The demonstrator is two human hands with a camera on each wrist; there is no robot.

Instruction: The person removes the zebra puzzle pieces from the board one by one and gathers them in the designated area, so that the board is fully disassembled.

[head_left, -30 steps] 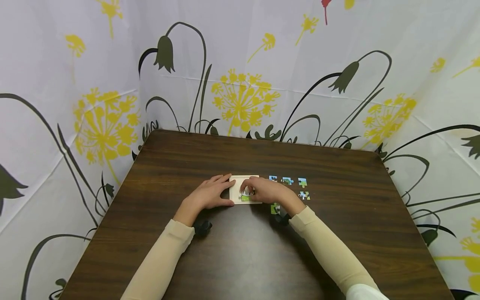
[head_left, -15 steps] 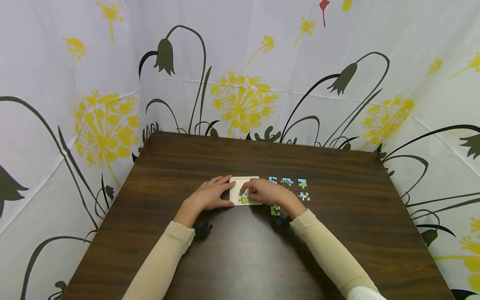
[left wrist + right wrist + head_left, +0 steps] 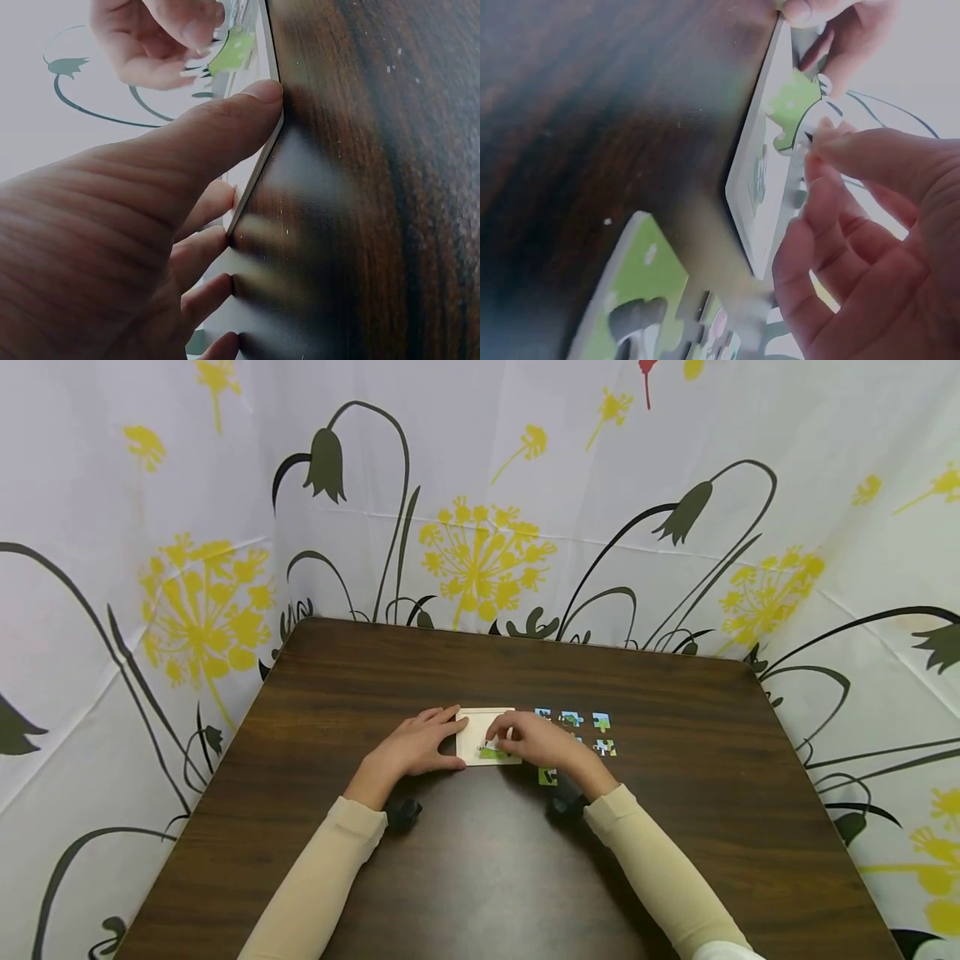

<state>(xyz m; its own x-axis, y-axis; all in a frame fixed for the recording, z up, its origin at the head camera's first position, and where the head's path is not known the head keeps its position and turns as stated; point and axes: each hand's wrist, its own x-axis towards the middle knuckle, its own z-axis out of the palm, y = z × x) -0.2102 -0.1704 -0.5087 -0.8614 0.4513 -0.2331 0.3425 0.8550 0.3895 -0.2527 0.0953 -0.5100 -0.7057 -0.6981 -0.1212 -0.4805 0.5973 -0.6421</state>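
Observation:
A pale puzzle board lies on the table in front of me. My left hand is at its left end, fingers spread along the side and thumb on the near edge, as the left wrist view also shows. Over the board, my right hand pinches a green and white jigsaw piece between thumb and fingers. That piece is tilted in the right wrist view, close to the board's near edge. Its underside is hidden, and I cannot tell whether it sits in the board.
Right of the board lie several loose jigsaw pieces, among them a blue and green one and a green one near my right wrist. My right forearm partly covers them. The brown table meets a flowered curtain behind.
My right hand has shifted slightly right, still pinching the piece. More of the piece's green part shows now along the near edge. My left hand keeps its place on the board.

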